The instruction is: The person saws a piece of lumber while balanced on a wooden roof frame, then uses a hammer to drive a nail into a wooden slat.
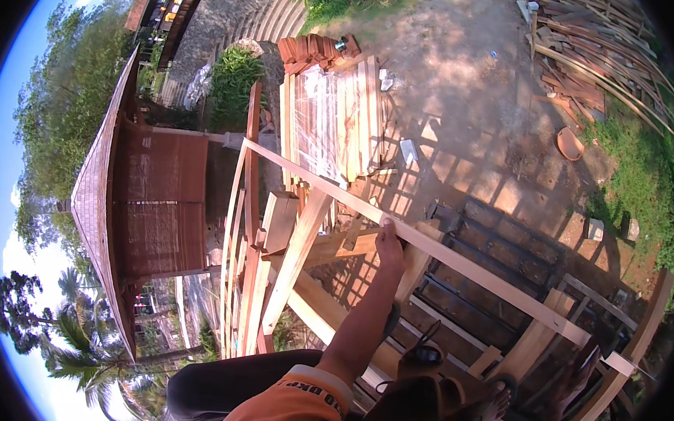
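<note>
A long, thin wooden batten (464, 264) runs diagonally across the view, from the upper left down to the lower right. My left hand (389, 246) grips it near the middle, thumb lying along its face and the other fingers hidden. Below the batten's lower right end, my right hand (572, 377) is in deep shadow, and its fingers cannot be made out. Close by, the batten crosses a curved timber beam (617, 378). Under its upper part, a thick pale rafter (297, 259) slopes down to the left.
I am high on an open timber frame with bare feet (497, 401) among the beams. Far below lie dark metal bars (501, 239), a plastic-wrapped plank stack (327, 118) and a scrap wood pile (604, 40). A roofed brown building (159, 198) stands left.
</note>
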`<state>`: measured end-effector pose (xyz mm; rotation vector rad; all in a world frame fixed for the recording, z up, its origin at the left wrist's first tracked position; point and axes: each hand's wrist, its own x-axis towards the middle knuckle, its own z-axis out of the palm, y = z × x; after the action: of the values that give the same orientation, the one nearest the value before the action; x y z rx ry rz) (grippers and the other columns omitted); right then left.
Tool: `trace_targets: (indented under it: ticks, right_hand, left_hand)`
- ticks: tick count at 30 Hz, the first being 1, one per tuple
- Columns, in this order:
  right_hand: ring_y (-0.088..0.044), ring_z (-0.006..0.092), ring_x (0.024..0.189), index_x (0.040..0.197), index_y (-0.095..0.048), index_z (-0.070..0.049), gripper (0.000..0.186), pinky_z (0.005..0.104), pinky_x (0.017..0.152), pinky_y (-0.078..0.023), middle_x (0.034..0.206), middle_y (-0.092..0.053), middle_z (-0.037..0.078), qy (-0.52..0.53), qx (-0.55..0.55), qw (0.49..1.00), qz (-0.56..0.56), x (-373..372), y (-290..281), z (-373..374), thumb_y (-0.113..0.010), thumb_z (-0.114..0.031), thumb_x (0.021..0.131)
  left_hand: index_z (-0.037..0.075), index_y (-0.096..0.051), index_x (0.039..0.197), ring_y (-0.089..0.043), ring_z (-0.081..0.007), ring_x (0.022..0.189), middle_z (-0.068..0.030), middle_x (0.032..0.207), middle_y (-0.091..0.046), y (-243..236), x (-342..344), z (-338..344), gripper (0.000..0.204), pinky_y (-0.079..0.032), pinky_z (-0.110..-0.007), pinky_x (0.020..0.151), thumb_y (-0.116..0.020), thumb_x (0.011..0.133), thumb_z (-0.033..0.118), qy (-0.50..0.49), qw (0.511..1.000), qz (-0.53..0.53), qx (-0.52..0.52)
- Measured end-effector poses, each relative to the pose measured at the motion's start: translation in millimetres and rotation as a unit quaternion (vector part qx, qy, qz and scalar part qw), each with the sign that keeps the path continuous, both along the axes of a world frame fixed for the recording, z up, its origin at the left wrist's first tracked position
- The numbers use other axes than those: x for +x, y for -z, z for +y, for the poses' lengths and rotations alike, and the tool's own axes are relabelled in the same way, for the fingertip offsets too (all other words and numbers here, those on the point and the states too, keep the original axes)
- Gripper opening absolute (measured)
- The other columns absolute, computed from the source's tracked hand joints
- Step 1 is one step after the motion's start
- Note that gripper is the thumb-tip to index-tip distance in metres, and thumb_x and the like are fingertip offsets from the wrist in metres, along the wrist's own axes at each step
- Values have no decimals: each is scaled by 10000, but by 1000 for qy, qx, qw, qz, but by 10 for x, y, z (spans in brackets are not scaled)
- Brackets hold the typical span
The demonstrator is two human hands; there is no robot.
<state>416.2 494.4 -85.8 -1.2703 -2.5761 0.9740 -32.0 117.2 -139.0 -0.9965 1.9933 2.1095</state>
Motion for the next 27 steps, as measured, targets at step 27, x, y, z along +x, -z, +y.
trace_targets:
  ticks: [27]
  right_hand:
    - [-444, 463, 1364, 1476, -374, -10, 633, 504, 1152, -351, 1467, -481, 234, -46, 61, 996, 44, 53, 32, -8, -660, -148, 929]
  left_hand:
    - [16, -626, 1115, -615, -164, 828, -48, 916, -618, -52, -59, -92, 461, -529, -347, 765, -518, 1049, 459, 58, 997, -27, -39]
